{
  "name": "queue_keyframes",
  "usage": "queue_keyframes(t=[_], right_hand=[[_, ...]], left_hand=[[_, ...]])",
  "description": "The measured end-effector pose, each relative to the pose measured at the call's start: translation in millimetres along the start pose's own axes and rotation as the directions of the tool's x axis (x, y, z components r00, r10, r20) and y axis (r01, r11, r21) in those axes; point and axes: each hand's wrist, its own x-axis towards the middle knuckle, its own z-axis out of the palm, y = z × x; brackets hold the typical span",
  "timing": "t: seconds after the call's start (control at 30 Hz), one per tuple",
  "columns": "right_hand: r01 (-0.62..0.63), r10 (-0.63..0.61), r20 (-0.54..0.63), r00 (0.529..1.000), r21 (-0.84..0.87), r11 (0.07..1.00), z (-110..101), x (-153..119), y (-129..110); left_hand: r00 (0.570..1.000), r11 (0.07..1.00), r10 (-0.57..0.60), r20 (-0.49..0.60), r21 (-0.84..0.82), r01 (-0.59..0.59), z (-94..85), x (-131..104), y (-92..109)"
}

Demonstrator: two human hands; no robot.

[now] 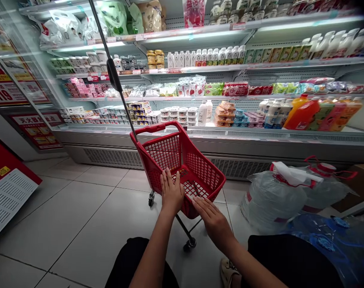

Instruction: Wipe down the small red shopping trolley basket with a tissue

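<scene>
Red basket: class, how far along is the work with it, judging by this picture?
Done: nothing visibly; the red basket looks empty.
In hand: both hands, left hand and right hand, rest flat on its near rim.
Left: goods remain on the chiller shelves.

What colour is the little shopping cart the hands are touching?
The cart is bright red, seen clearly in the head view.

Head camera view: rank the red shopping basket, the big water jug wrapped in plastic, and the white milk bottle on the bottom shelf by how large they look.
1. red shopping basket, close to the camera
2. plastic-wrapped water jug, nearly as big; also near, so the order is unsure
3. white milk bottle, clearly smallest, though farther away
</scene>
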Motion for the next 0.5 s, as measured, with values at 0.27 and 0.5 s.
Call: queue_keyframes(t=[0.27, 0.5], right_hand=[[0.078, -0.078, 0.054, 0.995, 0.014, 0.997, -5, -3, 52], [-0.069, 0.069, -0.001, 0.998, -0.036, 0.997, -8, -19, 114]], left_hand=[[0.998, 0.998, -0.066, 0.012, -0.021, 0.066, -10.6, -21, 14], [0.994, 0.995, -0.006, 0.114, -0.097, 0.018, -4.9, -23, 4]])
